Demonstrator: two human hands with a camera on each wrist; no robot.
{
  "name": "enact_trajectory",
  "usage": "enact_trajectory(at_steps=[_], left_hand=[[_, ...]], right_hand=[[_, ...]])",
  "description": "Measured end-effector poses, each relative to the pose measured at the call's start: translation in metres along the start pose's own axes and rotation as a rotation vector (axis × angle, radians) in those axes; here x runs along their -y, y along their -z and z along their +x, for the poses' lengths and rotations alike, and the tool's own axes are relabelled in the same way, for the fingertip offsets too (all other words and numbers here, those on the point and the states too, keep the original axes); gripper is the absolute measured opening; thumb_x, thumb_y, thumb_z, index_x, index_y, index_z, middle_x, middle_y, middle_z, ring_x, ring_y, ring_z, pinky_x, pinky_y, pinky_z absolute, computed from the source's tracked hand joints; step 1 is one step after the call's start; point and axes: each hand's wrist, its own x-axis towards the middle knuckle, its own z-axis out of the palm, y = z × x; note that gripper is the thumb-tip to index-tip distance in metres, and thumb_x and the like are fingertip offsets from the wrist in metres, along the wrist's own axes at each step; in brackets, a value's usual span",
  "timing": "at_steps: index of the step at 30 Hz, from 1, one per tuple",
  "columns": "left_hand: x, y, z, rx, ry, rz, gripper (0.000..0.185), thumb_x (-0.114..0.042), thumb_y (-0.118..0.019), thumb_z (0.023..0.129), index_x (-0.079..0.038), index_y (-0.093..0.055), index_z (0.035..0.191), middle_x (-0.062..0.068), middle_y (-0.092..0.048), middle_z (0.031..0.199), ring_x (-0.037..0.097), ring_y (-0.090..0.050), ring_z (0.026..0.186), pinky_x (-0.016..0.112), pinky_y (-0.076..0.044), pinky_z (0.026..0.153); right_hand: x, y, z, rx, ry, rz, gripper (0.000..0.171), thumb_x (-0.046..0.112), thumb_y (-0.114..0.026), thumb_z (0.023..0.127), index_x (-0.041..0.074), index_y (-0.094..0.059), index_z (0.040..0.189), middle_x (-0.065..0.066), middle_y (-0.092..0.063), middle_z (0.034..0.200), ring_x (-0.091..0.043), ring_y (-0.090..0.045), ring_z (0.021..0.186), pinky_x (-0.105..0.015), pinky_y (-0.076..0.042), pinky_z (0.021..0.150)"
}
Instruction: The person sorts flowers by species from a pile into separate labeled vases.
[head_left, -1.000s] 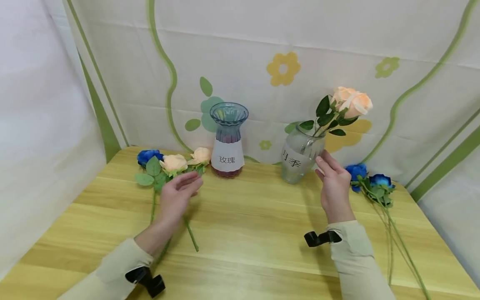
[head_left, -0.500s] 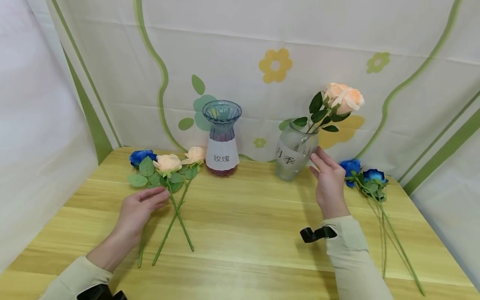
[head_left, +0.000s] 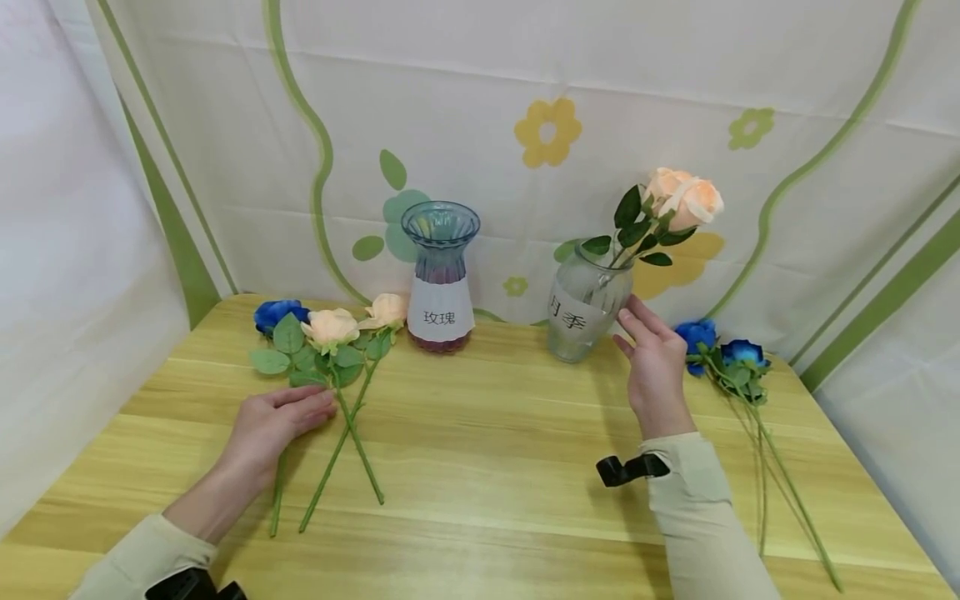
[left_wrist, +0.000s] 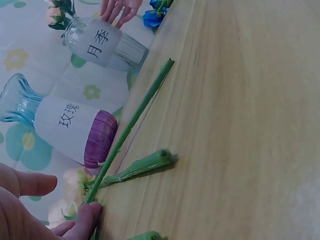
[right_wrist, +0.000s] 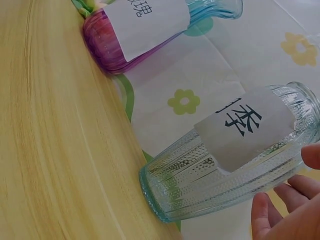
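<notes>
Cream sleeves (head_left: 701, 517) reach in from the near side above a light wood-grain desk (head_left: 487, 533), each with a small black fitting (head_left: 628, 470) at the wrist. Nearest along the left, the cut ends of green stems point back toward the person, two of them crossing. The left hand (head_left: 281, 421) lies low over the desk beside that crossing, its fingers (left_wrist: 91, 215) fairly straight and grouped together, with the thumb (left_wrist: 37, 183) held well apart from them. Its fingertips are right at the stem of the front peach rose (head_left: 331, 329), which lies on the desk; whether they press on it I cannot tell. Just beyond lie a second peach rose (head_left: 387, 311) and a blue rose (head_left: 281, 316), green leaves between them. The right hand (head_left: 656, 367) is at the right side of a clear glass vase (head_left: 566, 346), fingers loosely extended and thumb spread from them; firm contact with the glass is not certain. Two blue roses (head_left: 744, 352) lie to its right, long stems running nearward. Farther back, the clear vase, labelled 月季, stands on the desk with peach roses (head_left: 684, 200) leaning out rightward. Left of it stands a flared blue-and-purple glass vase (head_left: 441, 265) labelled 玫瑰. Behind everything hangs a white backdrop (head_left: 442, 108) printed with green vines and yellow flowers.
</notes>
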Motion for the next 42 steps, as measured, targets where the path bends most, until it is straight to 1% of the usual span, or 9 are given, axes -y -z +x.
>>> enact_trajectory(at_steps=[7, 15, 18, 21, 25, 30, 33, 38, 42], left_hand=[[0.001, 0.0, 0.001, 0.051, 0.003, -0.072, 0.07, -0.018, -0.07, 0.104, 0.014, -0.037, 0.156, -0.006, -0.081, 0.109, 0.0, -0.077, 0.095, 0.018, -0.061, 0.089], [-0.002, -0.002, 0.005, 0.124, 0.01, -0.137, 0.072, -0.011, -0.063, 0.107, 0.018, -0.023, 0.159, 0.005, -0.079, 0.12, 0.005, -0.078, 0.098, 0.024, -0.062, 0.094], [-0.003, -0.004, 0.007, 0.129, 0.012, -0.154, 0.074, -0.009, -0.062, 0.106, 0.018, -0.019, 0.161, 0.004, -0.08, 0.117, 0.006, -0.078, 0.095, 0.024, -0.063, 0.092], [-0.004, -0.011, 0.008, 0.079, 0.021, -0.16, 0.078, -0.01, -0.066, 0.104, 0.017, -0.019, 0.161, -0.002, -0.08, 0.104, 0.006, -0.079, 0.088, 0.024, -0.064, 0.087], [-0.005, -0.021, 0.009, -0.038, 0.025, -0.103, 0.082, -0.015, -0.075, 0.099, 0.013, -0.026, 0.159, -0.007, -0.078, 0.087, 0.005, -0.077, 0.078, 0.022, -0.064, 0.08], [-0.007, -0.029, 0.009, -0.145, 0.046, -0.04, 0.079, -0.018, -0.081, 0.095, 0.008, -0.037, 0.156, -0.011, -0.074, 0.082, 0.003, -0.074, 0.073, 0.02, -0.063, 0.074], [-0.005, -0.029, 0.011, -0.157, 0.067, -0.103, 0.078, -0.014, -0.081, 0.094, 0.007, -0.04, 0.157, -0.012, -0.073, 0.084, 0.003, -0.075, 0.074, 0.02, -0.063, 0.075], [-0.004, -0.027, 0.013, -0.131, 0.063, -0.262, 0.071, -0.007, -0.075, 0.098, 0.01, -0.04, 0.157, -0.014, -0.072, 0.086, 0.001, -0.076, 0.078, 0.018, -0.063, 0.078], [-0.009, -0.028, 0.012, -0.15, 0.047, -0.303, 0.061, -0.008, -0.073, 0.1, 0.008, -0.047, 0.153, -0.014, -0.074, 0.089, 0.001, -0.074, 0.081, 0.017, -0.062, 0.08]], right_hand=[[0.001, 0.0, 0.0, 0.0, -0.011, -0.001, 0.047, 0.02, -0.066, 0.106, 0.015, -0.059, 0.152, 0.002, -0.05, 0.164, -0.008, -0.056, 0.131, -0.041, -0.043, 0.116], [0.001, 0.002, -0.001, 0.004, -0.019, -0.004, 0.047, 0.021, -0.066, 0.106, 0.016, -0.059, 0.152, 0.003, -0.049, 0.165, -0.008, -0.056, 0.132, -0.041, -0.042, 0.116], [0.001, 0.002, -0.001, 0.004, -0.017, -0.006, 0.047, 0.021, -0.066, 0.106, 0.016, -0.059, 0.152, 0.002, -0.049, 0.165, -0.008, -0.057, 0.131, -0.041, -0.042, 0.115], [0.001, 0.002, -0.001, 0.001, -0.017, -0.003, 0.046, 0.021, -0.066, 0.106, 0.015, -0.06, 0.151, 0.002, -0.051, 0.163, -0.008, -0.058, 0.129, -0.04, -0.043, 0.113], [0.001, 0.001, -0.001, -0.007, -0.019, 0.008, 0.045, 0.02, -0.066, 0.106, 0.014, -0.061, 0.15, 0.001, -0.054, 0.16, -0.007, -0.059, 0.126, -0.037, -0.045, 0.11], [0.0, 0.002, 0.0, -0.007, -0.02, 0.01, 0.045, 0.02, -0.067, 0.106, 0.014, -0.062, 0.15, 0.001, -0.055, 0.159, -0.007, -0.059, 0.126, -0.035, -0.047, 0.108], [0.0, 0.003, 0.0, 0.002, -0.02, 0.007, 0.044, 0.021, -0.066, 0.106, 0.014, -0.062, 0.149, 0.002, -0.055, 0.159, -0.008, -0.059, 0.127, -0.038, -0.045, 0.11], [0.001, 0.003, 0.0, -0.003, -0.01, 0.0, 0.044, 0.021, -0.066, 0.106, 0.014, -0.062, 0.149, 0.001, -0.054, 0.161, -0.009, -0.059, 0.128, -0.037, -0.045, 0.109], [0.002, 0.002, -0.001, -0.007, -0.016, -0.005, 0.043, 0.021, -0.066, 0.106, 0.014, -0.063, 0.149, 0.001, -0.054, 0.161, -0.009, -0.059, 0.128, -0.036, -0.047, 0.108]])
